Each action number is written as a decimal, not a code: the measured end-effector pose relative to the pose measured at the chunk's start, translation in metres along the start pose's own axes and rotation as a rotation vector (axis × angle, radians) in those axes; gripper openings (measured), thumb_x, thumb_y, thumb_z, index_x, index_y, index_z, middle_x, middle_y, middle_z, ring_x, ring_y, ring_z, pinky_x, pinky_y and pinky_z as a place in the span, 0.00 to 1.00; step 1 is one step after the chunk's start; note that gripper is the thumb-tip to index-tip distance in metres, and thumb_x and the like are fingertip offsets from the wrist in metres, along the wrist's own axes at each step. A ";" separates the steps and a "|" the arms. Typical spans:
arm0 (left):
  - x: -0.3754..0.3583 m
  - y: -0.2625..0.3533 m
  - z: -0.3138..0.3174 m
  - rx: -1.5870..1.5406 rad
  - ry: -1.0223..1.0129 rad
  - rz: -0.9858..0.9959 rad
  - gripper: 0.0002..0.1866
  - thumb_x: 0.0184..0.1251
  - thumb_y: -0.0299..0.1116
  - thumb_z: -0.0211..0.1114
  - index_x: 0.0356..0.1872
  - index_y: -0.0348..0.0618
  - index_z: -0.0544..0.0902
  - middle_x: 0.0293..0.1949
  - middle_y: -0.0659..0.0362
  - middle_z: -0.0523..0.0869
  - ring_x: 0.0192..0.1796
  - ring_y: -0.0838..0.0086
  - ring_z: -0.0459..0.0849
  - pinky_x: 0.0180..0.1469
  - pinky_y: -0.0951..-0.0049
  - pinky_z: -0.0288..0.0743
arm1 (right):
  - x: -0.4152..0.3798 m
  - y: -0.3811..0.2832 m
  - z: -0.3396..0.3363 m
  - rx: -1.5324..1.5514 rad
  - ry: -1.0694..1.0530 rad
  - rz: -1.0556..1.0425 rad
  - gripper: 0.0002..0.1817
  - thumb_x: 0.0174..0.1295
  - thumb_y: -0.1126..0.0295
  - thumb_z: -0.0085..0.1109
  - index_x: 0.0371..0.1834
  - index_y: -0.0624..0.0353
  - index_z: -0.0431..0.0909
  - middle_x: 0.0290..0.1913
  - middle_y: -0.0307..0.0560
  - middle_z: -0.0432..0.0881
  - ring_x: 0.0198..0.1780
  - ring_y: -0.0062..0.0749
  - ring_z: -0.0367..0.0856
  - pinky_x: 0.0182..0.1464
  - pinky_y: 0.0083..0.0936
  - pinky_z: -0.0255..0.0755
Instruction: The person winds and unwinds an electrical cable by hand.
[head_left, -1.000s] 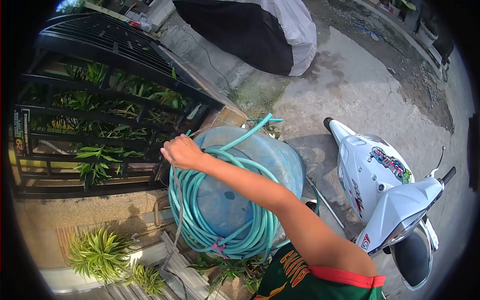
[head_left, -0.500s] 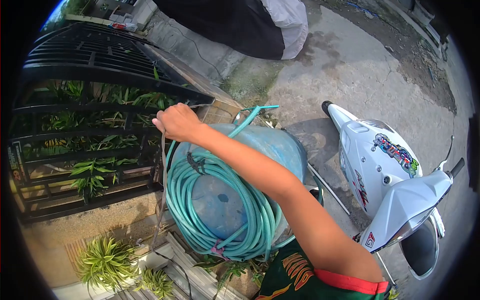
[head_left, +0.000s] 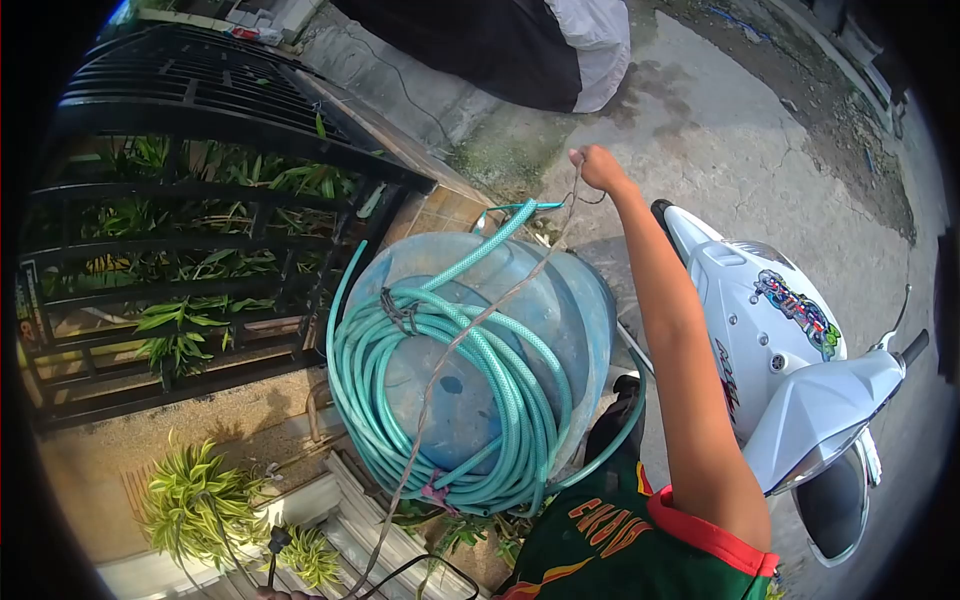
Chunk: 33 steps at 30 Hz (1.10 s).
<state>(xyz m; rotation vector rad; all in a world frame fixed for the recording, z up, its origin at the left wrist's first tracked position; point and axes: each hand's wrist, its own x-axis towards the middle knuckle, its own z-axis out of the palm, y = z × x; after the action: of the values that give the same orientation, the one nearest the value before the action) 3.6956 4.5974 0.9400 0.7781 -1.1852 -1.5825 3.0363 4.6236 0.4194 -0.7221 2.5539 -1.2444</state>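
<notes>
My right hand is reached out past the blue plastic drum, its fingers closed on a thin grey-brown twisted cord. From there the cord runs slantwise over the drum down to the lower left. At the bottom edge only a sliver of my left hand shows, seemingly gripping the cord, with a black plug-like end sticking up beside it. Most of that hand is cut off. A coiled green garden hose rests on the drum, tied with a dark strip at the top and a pink one below.
A black metal gate with leafy plants behind its bars stands on the left. To the right is a white scooter. Potted plants sit at lower left. A black and grey cover drapes something at the top.
My right hand has swung from beside the gate out to the right, drawing the cord across the drum. My left hand and the black plug-like end have come into view at the bottom.
</notes>
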 end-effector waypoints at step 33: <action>0.033 -0.101 0.016 -0.131 -0.135 -0.292 0.15 0.80 0.40 0.39 0.52 0.39 0.68 0.20 0.65 0.64 0.18 0.83 0.58 0.17 0.82 0.57 | -0.064 -0.165 -0.168 0.193 0.525 -0.638 0.13 0.70 0.63 0.49 0.38 0.63 0.78 0.33 0.51 0.78 0.35 0.47 0.79 0.39 0.32 0.72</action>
<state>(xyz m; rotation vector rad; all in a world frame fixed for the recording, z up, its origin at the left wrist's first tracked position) 3.6381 4.5763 0.8520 0.7956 -1.0862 -1.9597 3.0815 4.6840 0.6512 -1.3886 2.6027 -2.0822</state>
